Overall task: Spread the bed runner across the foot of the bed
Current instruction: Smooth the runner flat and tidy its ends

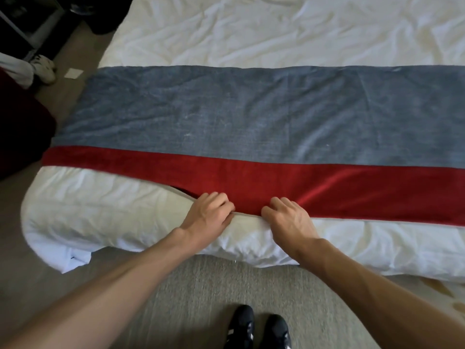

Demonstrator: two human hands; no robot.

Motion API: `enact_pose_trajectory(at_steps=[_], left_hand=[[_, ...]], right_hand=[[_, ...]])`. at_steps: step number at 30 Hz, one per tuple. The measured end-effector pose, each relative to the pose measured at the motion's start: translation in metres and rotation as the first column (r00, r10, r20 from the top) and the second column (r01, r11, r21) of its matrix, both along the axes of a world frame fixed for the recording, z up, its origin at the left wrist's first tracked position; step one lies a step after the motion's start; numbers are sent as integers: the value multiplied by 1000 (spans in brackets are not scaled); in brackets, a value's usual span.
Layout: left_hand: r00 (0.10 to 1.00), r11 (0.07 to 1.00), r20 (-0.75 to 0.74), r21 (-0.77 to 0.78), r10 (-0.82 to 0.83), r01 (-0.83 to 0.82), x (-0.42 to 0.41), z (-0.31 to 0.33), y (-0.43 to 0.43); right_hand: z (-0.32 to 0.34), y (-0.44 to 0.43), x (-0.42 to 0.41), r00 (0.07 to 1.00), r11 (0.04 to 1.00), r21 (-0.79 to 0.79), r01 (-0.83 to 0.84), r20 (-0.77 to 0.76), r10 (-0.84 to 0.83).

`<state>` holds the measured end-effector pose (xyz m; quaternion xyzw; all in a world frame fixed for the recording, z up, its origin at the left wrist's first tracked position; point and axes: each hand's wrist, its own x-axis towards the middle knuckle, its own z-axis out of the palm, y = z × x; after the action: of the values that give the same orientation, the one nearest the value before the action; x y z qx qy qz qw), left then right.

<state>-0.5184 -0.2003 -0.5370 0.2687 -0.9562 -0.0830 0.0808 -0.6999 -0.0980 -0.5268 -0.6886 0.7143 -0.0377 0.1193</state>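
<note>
The bed runner (251,127) lies across the bed (251,28); both hands (208,212) (286,217) at its near edge

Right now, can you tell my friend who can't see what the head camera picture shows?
A left hand and right hand pinch the near red edge of a blue-and-red bed runner lying across a white bed. Black shoes stand on carpet below.

Bed (251,28) w/ white duvet, runner (226,122) across.
</note>
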Motion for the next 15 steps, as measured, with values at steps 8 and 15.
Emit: enact_pose_trajectory(at_steps=[8, 15], left_hand=[[988, 988, 32, 0, 152, -152, 23, 14, -19], [954, 969, 170, -67, 245, -237, 84, 24, -61]], right_hand=[[10, -22, 15, 999, 999, -46, -9, 44, 11], [12, -61, 76, 993, 993, -87, -79, 78, 86]])
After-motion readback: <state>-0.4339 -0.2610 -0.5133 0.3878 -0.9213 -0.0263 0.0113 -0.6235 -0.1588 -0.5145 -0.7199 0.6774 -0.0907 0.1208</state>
